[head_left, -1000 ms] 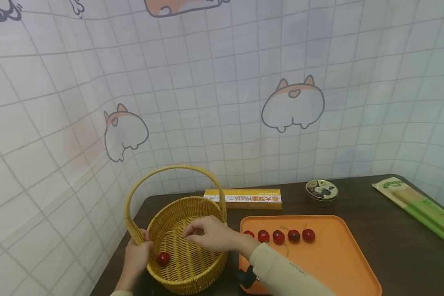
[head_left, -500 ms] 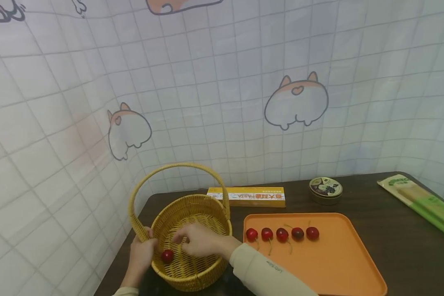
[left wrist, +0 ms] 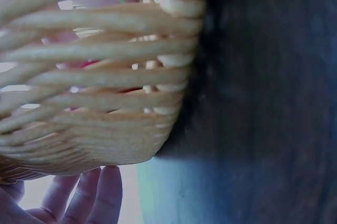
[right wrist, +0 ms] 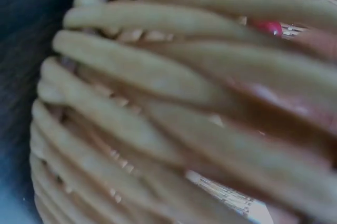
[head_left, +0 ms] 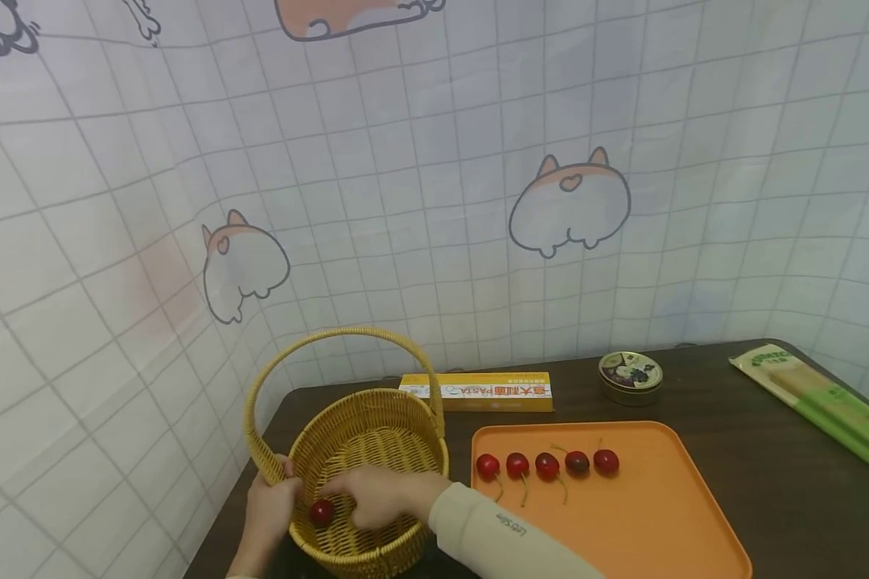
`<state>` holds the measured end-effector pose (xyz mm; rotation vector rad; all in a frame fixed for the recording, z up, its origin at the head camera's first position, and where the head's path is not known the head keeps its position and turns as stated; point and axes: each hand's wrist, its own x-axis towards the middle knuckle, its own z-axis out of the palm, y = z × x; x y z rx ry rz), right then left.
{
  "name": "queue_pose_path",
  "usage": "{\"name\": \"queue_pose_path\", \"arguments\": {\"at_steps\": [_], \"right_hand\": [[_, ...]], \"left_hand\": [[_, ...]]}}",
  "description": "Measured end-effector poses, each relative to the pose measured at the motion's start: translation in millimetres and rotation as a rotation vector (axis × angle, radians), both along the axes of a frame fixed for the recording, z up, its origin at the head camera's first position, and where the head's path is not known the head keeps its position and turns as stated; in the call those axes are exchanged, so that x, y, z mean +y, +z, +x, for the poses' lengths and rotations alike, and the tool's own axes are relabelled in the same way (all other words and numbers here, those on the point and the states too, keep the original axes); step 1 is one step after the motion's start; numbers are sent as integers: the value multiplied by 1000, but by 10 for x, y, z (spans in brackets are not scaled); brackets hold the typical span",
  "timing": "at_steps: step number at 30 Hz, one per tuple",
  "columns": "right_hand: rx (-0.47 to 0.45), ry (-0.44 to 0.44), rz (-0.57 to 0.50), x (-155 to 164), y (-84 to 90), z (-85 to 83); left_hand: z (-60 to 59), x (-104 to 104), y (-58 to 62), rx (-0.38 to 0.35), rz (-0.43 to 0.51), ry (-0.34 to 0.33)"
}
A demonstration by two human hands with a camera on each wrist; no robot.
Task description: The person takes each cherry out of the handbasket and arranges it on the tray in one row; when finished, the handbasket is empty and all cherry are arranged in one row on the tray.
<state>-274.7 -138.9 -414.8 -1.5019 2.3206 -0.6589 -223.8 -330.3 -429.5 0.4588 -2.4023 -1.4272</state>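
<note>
In the head view, my left hand (head_left: 269, 503) grips the yellow wicker basket (head_left: 398, 555) where its tall handle meets the left side of the rim. My right hand (head_left: 384, 494) reaches over the right rim, down inside the basket. Its index finger stretches toward a dark red cherry (head_left: 322, 512) lying at the left of the basket floor, and the thumb is spread away from that finger. Through the weave in the right wrist view, a bit of red cherry (right wrist: 271, 27) shows. Left fingers (left wrist: 102, 197) lie at the basket's wall (left wrist: 95, 103) in the left wrist view.
An orange tray (head_left: 623, 531) to the right of the basket bears several stemmed cherries (head_left: 547, 466) in a row. Behind stand a yellow pasta box (head_left: 492, 392) and a round tin (head_left: 630, 376). A green and beige packet (head_left: 818, 402) lies at the far right of the dark table.
My right hand has moved down and left inside the basket, closer to the cherry, and its thumb and index finger have spread. The left hand keeps its grip.
</note>
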Motion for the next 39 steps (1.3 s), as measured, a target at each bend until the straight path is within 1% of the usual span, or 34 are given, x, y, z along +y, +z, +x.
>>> {"name": "queue_pose_path", "arguments": {"at_steps": [2,7,12,20,24,26,28,30,32,37,39], "right_hand": [[-5,24,8,-8,-2,14],[-27,44,2,-14,-18,45],[5,96,-41,-18,1,46],[-57,143,-29,-4,56,87],[-10,197,-34,-23,48,122],[43,223,-31,-20,19,148],[96,221,-25,17,17,171],[136,200,-33,101,67,201],[177,163,-49,219,183,242],[190,107,-184,594,551,306],[158,95,-244,770,623,299]], "left_hand": [[0,3,6,0,-8,4],[2,11,10,4,-20,8],[6,16,13,18,-39,18],[-8,17,9,22,-25,15],[-5,13,5,28,-24,4],[-1,24,-25,23,-17,-5],[0,37,-55,15,-11,-14],[7,49,-77,7,-6,-20],[20,53,-70,-3,-3,-23],[35,29,13,3,-18,-19],[28,16,27,12,-25,-20]]}}
